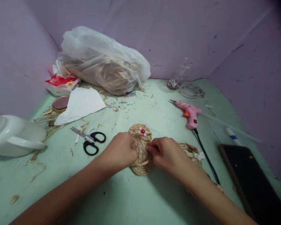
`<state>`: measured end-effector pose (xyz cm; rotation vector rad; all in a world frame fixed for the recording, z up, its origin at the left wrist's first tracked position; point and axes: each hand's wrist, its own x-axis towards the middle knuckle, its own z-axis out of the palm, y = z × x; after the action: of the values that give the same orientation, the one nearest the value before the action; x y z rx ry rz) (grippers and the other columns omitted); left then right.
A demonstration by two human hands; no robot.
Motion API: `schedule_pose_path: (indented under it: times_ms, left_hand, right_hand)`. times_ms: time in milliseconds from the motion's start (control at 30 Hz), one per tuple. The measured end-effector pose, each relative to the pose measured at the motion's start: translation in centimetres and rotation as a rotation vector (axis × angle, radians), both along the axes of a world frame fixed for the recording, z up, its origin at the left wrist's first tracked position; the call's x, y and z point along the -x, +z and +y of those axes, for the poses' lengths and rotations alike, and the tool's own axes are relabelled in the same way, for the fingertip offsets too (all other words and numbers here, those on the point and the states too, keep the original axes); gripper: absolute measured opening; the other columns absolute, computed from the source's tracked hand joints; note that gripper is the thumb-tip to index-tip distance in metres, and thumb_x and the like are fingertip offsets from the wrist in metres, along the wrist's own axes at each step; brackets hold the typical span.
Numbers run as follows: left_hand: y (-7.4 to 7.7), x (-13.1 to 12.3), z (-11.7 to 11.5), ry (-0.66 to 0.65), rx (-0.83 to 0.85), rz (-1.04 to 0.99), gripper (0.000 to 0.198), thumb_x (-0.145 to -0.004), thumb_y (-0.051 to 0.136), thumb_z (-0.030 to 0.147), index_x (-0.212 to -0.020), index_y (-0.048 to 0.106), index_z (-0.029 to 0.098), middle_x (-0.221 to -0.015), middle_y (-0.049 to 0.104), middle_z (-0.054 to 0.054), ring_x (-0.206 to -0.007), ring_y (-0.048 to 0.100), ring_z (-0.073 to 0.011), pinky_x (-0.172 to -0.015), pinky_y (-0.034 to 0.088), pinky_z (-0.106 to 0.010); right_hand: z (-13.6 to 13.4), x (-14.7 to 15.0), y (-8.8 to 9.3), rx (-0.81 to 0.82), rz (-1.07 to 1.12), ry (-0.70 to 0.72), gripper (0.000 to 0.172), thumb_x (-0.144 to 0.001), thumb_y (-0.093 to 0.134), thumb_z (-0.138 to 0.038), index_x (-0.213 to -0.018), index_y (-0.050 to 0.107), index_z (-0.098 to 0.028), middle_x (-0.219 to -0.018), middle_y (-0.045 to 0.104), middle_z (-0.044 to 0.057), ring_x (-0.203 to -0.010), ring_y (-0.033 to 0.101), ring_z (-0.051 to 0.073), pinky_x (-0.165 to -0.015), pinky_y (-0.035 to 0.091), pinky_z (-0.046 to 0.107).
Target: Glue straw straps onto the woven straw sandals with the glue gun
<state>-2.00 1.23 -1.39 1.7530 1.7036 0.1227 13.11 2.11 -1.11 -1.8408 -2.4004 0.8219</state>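
Both hands on a woven straw sole (141,150) lying flat mid-worktop (121,200). Left hand (120,150) curled, pressing its left edge; right hand (165,153) fingers pinching its right edge. Red-and-white bead flower (142,131) at the far end. Second woven piece (189,150) just right, partly under the right wrist. Black scissors (91,140) left, pink glue gun (189,112) far right.

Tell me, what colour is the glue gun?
Pink, with an orange trigger; the glue gun shows in the head view.

red packet (62,82), print too blurred to read
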Motion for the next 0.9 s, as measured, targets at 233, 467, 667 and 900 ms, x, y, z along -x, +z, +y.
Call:
schedule_pose_path:
  times_ms: [233, 467, 667, 900]
  left_hand:
    - [0.0, -0.6, 0.1, 0.036, -0.015, 0.154, 0.025, -0.070, 0.052, 0.039, -0.056, 0.055, 0.018, -0.054, 0.055, -0.003, -0.051, 0.049, -0.0144, -0.046, 0.028, -0.027]
    - [0.1, -1.5, 0.0, -0.028, -0.014, 0.340, 0.028, -0.070, 0.049, 0.043, -0.075, 0.060, 0.018, -0.073, 0.066, -0.011, -0.067, 0.060, -0.0245, -0.050, 0.032, -0.029]
    - [0.0, -1.5, 0.1, -0.045, -0.019, 0.319, 0.024, -0.070, 0.048, 0.040, -0.075, 0.059, 0.019, -0.075, 0.066, -0.011, -0.070, 0.062, -0.0253, -0.054, 0.037, -0.030]
    - [0.0, -1.6, 0.0, -0.028, -0.015, 0.317, 0.021, -0.070, 0.049, 0.037, -0.073, 0.058, 0.018, -0.074, 0.066, -0.012, -0.072, 0.063, -0.0278, -0.054, 0.037, -0.031]
  right_hand:
    - [-0.2, 0.0, -0.8, -0.049, 0.026, -0.087, 0.009, -0.072, 0.057, -0.014, -0.067, 0.063, -0.018, -0.063, 0.067, 0.005, -0.055, 0.053, 0.015, -0.051, 0.027, 0.025]
    - [0.3, -0.3, -1.3, 0.041, 0.145, -0.224, 0.010, -0.067, 0.062, -0.017, -0.057, 0.061, -0.018, -0.050, 0.059, -0.001, -0.047, 0.047, 0.011, -0.048, 0.028, 0.022]
    - [0.3, -0.2, -1.1, 0.051, 0.173, -0.243, 0.011, -0.064, 0.054, -0.012, -0.056, 0.059, -0.017, -0.047, 0.054, -0.001, -0.045, 0.043, 0.010, -0.046, 0.026, 0.023]
    - [0.1, -0.9, -1.3, 0.080, 0.196, -0.168, 0.019, -0.063, 0.046, -0.006, -0.066, 0.063, -0.016, -0.061, 0.064, 0.004, -0.055, 0.053, 0.014, -0.050, 0.031, 0.023]
